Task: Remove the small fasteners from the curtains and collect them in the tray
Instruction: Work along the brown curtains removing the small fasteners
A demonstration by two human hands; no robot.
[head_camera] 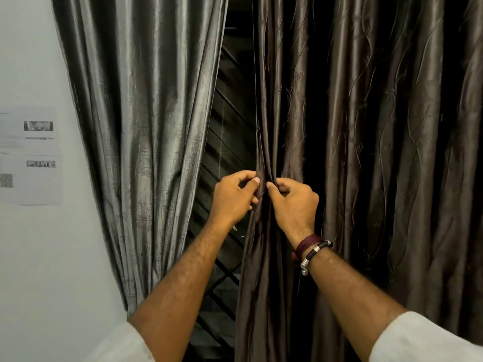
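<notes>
- My left hand and right hand both pinch the brown curtain's glossy, leaf-embossed edge.
- Fastener hidden in folds.
- Grey curtain: slubby sheen.

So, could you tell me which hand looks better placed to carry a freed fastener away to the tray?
Probably the left hand: it pinches the brown curtain at its open edge. No fastener or tray is visible.

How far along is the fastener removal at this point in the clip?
Done: nothing can be confirmed; no tray or collected fasteners are in view. In hand: the left hand and right hand both pinch a gathered fold at the edge of the dark curtain; any fastener is hidden by the fingers. Left: freeing it and checking the grey curtain.
</notes>
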